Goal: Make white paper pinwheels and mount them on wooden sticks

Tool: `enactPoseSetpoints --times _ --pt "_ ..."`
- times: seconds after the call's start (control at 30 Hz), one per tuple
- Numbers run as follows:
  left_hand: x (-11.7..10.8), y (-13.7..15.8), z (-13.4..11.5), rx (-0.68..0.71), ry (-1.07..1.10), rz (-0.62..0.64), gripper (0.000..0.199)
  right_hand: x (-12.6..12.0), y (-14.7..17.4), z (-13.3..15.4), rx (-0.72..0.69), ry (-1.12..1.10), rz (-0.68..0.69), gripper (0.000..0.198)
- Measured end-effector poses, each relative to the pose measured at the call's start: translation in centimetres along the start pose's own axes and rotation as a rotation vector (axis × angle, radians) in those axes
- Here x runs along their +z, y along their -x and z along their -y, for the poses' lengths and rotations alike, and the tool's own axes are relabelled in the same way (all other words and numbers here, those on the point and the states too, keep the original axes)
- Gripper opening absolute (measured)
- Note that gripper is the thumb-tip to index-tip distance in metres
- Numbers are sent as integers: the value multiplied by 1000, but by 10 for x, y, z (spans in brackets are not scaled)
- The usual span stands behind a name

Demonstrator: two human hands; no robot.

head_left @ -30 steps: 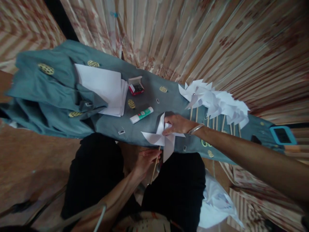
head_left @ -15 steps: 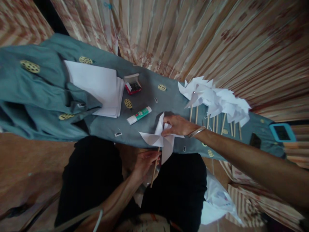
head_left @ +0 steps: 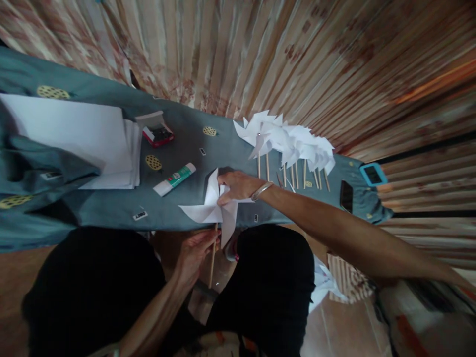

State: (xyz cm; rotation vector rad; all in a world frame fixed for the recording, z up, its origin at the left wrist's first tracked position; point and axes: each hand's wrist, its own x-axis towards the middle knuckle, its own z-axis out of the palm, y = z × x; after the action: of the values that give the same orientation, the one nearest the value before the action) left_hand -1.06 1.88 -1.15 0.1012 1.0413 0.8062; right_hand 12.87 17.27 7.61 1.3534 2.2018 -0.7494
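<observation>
A white paper pinwheel [head_left: 211,210] on a thin wooden stick [head_left: 212,267] is between my two hands, over the table's near edge. My left hand [head_left: 195,250] is closed round the stick just below the paper blades. With fingers bent over the pinwheel's upper right side, my right hand [head_left: 236,186] grips the paper near its centre; the fingertips partly cover that spot. A glue stick [head_left: 174,178] with a green and white label lies to the left of the pinwheel. Behind it sits an open small red box [head_left: 158,134] of dark pins or tacks.
Several finished pinwheels [head_left: 286,139] lie in an overlapping row at the back right. Scissors [head_left: 290,184] rest by their sticks. A paper stack [head_left: 74,139] is at the left, partly under bunched grey-green cloth [head_left: 22,168]. A phone [head_left: 346,196] and a blue-framed device [head_left: 373,174] are far right.
The view has swung to the right, so the table things appear farther left. Both hands keep the same hold on the pinwheel and its stick.
</observation>
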Motion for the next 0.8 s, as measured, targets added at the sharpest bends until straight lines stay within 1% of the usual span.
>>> enactPoseSetpoints --times 0.23,0.4,0.63,0.8 --pt "1 -1 0 -14 -9 -34 44 -5 1 4 -23 60 18 36" --pt "-1 -2 1 10 -21 4 43 -5 -2 2 -10 78 27 42" --pt "0 0 9 57 57 10 49 2 -2 -6 -68 24 5 38" --pt "-5 6 13 74 27 28 48 3 -1 -7 -75 29 2 39"
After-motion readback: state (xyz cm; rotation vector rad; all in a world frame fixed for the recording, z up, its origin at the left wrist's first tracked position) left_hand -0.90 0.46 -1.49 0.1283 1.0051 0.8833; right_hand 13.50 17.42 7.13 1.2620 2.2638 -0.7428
